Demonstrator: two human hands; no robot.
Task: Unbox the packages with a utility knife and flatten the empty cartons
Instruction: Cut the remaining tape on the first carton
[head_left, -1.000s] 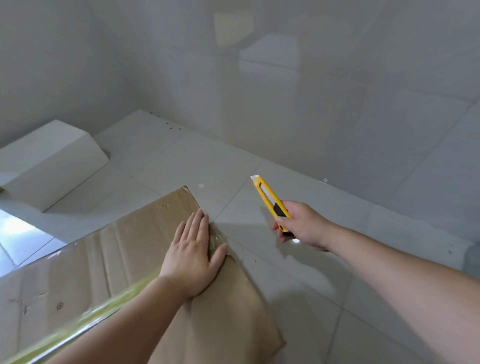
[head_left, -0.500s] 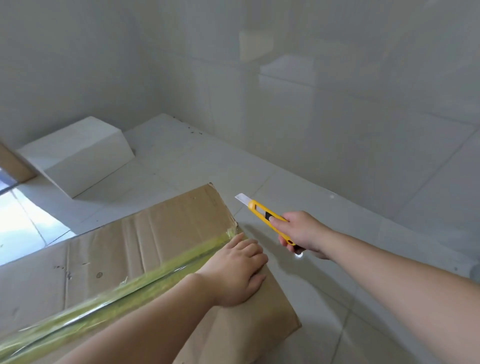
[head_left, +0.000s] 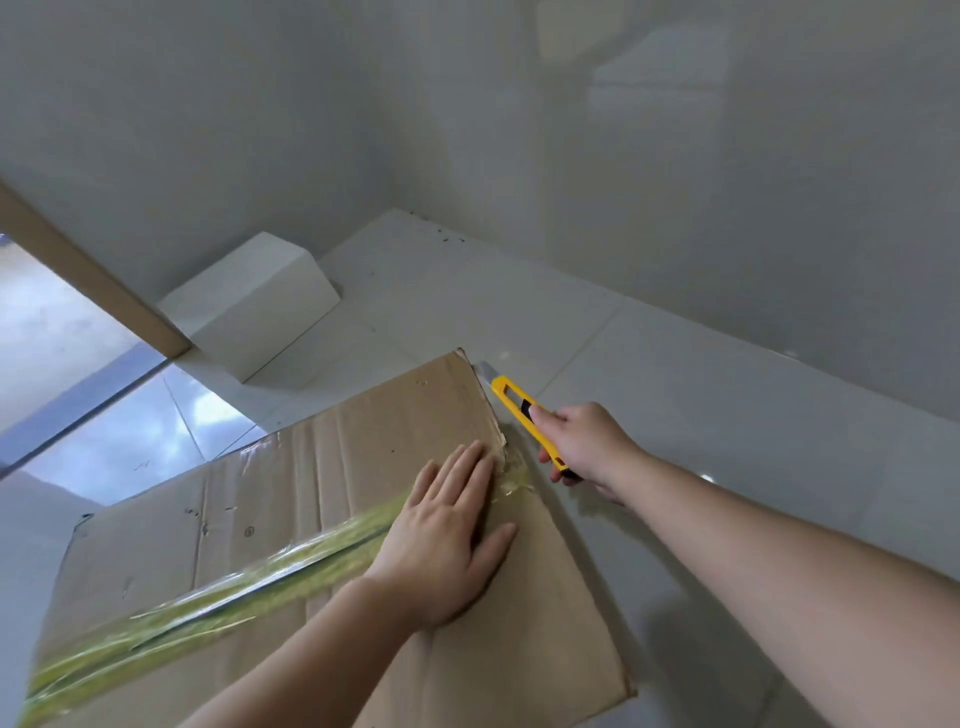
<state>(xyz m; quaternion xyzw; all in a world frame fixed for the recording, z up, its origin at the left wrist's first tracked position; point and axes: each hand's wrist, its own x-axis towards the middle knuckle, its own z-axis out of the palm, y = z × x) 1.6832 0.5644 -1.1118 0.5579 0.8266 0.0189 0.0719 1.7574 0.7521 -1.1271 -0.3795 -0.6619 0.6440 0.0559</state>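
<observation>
A large brown carton (head_left: 332, 478) lies on the tiled floor, its top seam sealed with a strip of yellowish clear tape (head_left: 218, 597). My left hand (head_left: 447, 535) presses flat on the carton top near its right edge, fingers straight, over the end of the tape. My right hand (head_left: 587, 447) grips a yellow utility knife (head_left: 519, 410) just beyond the carton's right edge. The knife's blade is out and its tip sits beside the carton's far right corner.
A white block (head_left: 249, 306) sits on the floor by the wall at the back left. A brown door frame (head_left: 88, 275) and a glass pane (head_left: 62, 343) stand at the left. Grey walls close the corner behind; floor tiles (head_left: 727, 415) stretch to the right.
My left hand went from curled at the carton's edge to flat on its top. My right hand brought the knife closer, its blade now beside the carton's far corner. The view shifted.
</observation>
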